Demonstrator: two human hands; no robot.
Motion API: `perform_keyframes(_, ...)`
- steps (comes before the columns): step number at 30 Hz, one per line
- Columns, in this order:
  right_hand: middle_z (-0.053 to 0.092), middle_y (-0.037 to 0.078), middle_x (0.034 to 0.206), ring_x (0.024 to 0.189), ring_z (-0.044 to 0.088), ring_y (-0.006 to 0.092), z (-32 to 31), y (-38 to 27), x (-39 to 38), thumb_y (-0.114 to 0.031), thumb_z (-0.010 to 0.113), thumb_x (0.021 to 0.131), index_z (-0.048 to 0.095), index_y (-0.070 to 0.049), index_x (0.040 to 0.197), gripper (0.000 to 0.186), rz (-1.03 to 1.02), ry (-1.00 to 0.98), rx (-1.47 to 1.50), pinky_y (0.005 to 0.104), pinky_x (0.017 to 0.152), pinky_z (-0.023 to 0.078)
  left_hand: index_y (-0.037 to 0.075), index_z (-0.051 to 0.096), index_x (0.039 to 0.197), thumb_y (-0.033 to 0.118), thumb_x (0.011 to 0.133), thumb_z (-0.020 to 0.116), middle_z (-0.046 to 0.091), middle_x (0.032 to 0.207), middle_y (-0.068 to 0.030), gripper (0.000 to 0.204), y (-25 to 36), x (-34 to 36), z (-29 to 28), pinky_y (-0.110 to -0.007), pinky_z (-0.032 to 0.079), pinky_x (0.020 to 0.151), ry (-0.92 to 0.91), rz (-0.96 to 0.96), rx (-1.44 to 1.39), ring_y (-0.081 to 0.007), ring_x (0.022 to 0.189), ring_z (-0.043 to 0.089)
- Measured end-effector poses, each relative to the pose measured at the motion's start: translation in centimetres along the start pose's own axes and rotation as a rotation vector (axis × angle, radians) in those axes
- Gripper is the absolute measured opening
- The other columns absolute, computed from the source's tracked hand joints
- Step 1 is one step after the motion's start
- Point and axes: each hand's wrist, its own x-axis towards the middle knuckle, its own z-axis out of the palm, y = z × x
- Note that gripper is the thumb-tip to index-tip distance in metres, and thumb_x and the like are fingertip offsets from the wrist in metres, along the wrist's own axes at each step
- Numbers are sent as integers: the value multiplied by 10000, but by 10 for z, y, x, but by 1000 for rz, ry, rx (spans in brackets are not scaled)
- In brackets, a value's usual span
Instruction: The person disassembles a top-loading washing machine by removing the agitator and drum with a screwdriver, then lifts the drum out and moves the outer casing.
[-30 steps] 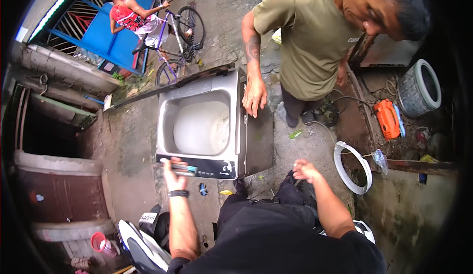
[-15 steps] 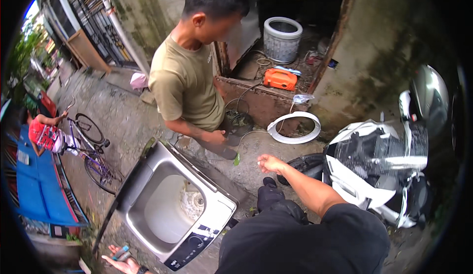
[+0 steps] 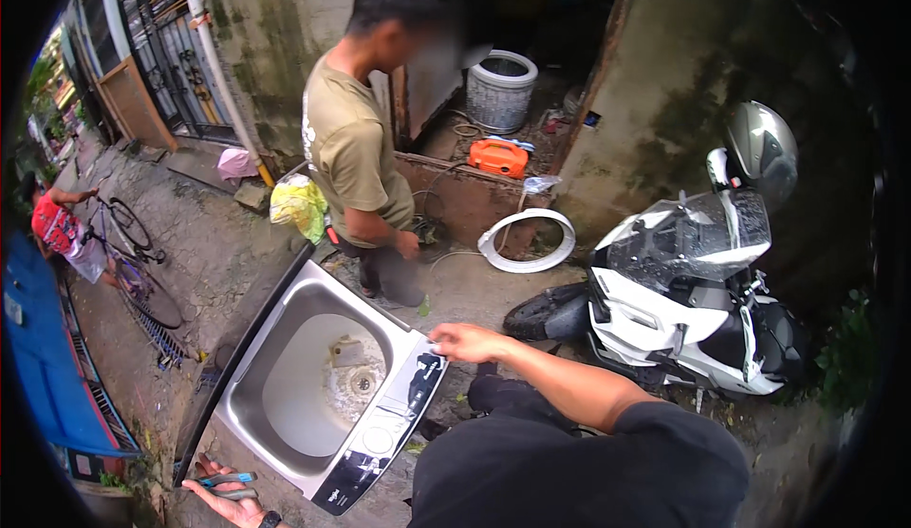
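Observation:
A top-loading washing machine stands tilted across my view, its dark lid raised on the left. Its tub is bare inside, with whitish and brown grime around the round fitting at the bottom. At the machine's near-left side, my left hand is palm up, holding grey-and-teal-handled pliers. My right hand is at the far-right corner of the control panel, fingertips pinched together against the edge. Whether a small thing is between them I cannot make out.
A person in a tan shirt stands beyond the machine. A white ring leans by the doorstep, below an orange case and a washer drum. A white motorcycle is parked right. Someone with a bicycle is far left.
My right hand has moved left to the panel's corner. The view has shifted. The person in the tan shirt has turned slightly, and a yellow bag now shows behind them.

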Motion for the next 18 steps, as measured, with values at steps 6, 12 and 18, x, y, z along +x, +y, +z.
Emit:
perform_keyframes(6, 715, 218, 1082, 1069, 657, 413, 44, -127, -32, -339, 687, 891, 724, -27, 1069, 362, -502, -316, -739, 500, 895, 523, -47, 520, 1308, 498, 896, 699, 633, 1110, -146, 706, -2, -7, 10, -317, 518, 694, -77, -91, 47, -167, 753, 573)
perform_keyframes(12, 722, 122, 785, 752, 695, 332, 70, -357, -101, -296, 738, 803, 751, -93, 744, 212, -1147, -312, -1254, 458, 650, 555, -62, 535, 1304, 415, 903, 698, 639, 1004, -168, 645, -10, -5, 23, -365, 534, 659, -105, -144, 79, -198, 687, 585)
perform_keyframes(18, 744, 152, 855, 810, 709, 331, 97, -480, -67, -348, 737, 799, 779, -96, 792, 256, -1211, 45, -1273, 473, 723, 564, -77, 550, 1300, 333, 909, 698, 645, 898, -190, 585, 24, 34, -40, -413, 549, 623, -94, -144, -93, -229, 620, 597)
